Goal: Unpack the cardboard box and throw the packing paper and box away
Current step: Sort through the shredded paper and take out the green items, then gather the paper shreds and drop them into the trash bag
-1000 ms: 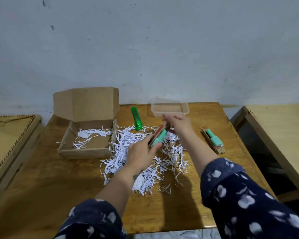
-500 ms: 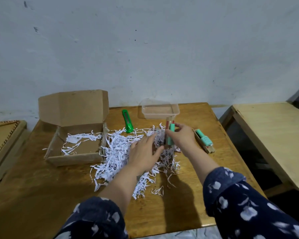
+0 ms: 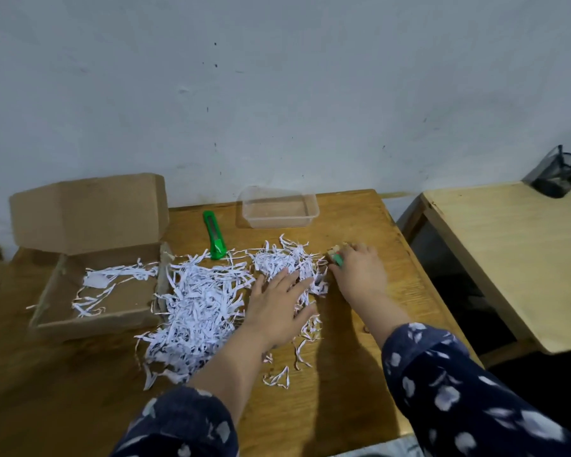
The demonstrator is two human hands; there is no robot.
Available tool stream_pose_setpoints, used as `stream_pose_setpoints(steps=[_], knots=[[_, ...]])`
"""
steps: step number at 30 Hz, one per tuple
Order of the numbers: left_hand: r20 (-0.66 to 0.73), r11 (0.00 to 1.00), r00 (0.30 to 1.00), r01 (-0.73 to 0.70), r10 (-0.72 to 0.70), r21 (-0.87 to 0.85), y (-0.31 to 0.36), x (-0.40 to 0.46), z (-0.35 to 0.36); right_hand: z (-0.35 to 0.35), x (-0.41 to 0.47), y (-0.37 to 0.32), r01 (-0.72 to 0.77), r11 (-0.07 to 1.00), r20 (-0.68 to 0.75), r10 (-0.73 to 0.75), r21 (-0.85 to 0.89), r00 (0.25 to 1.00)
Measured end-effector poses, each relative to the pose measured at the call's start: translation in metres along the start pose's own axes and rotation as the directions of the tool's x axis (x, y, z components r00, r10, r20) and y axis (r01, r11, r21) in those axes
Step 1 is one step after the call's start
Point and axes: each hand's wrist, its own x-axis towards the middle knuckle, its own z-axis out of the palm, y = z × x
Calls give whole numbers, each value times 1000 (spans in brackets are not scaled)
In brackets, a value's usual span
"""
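The open cardboard box [image 3: 89, 291] sits at the table's left with its flap upright and a few paper strips inside. A heap of white shredded packing paper [image 3: 198, 301] spreads over the table to the right of the box. My left hand [image 3: 277, 305] lies flat on the heap's right part with fingers spread, holding nothing. My right hand [image 3: 360, 272] rests on the table just right of the paper, fingers curled over a small green and wood item [image 3: 337, 257], most of which the hand hides.
A green utility knife [image 3: 216, 235] lies behind the paper. A clear plastic container [image 3: 277, 211] stands near the wall. A second, paler table [image 3: 515, 258] stands to the right across a gap, with a black mesh holder [image 3: 561, 173] on it.
My right hand took the green item from the left hand and carried it right and down to the table. My left hand let go and spread flat on the paper.
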Motion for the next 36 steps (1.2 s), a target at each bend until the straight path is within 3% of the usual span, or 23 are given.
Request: stream_pose_setpoints(steps=[1,3,5,7,9,12,16,20,23,26,28,31,36], knots=[[-52,1000,999,-3,3,-6,-3,-2,-4,1,0,-4,77,997,-67,-78,-9,995],[-169,1000,985,25,-24,5,-12,-9,-14,1,0,-17,216,967,-113,-202,135,973],[-245,995,967,85,-71,46,-28,-18,-22,3,-1,-33,316,911,-58,-312,264,948],[-265,982,955,165,-136,94,-49,-31,-26,11,-8,-51,388,898,40,-404,208,914],[-217,955,946,272,-243,117,-69,-46,-28,21,-19,-67,400,905,207,-424,147,882],[4,918,922,386,-388,87,-85,-69,-27,41,-33,-83,397,914,401,-394,78,827],[52,953,952,300,-302,52,-87,-98,-20,51,-36,-86,433,901,345,-407,0,846],[-147,991,981,133,-128,28,-96,-124,-10,39,-38,-103,501,865,146,-497,10,855],[-315,995,946,93,-78,32,-92,-137,-4,31,-44,-125,602,795,32,-605,72,796],[-329,985,929,172,-167,-14,-81,-148,10,37,-49,-148,662,684,143,-720,307,679],[-294,958,912,280,-285,-60,-79,-153,22,47,-52,-155,661,663,232,-745,351,625],[-270,920,880,371,-392,-128,-83,-148,29,51,-53,-148,635,678,261,-732,370,629],[-324,948,893,273,-312,-163,-93,-123,24,42,-74,-107,581,647,248,-745,494,619]])
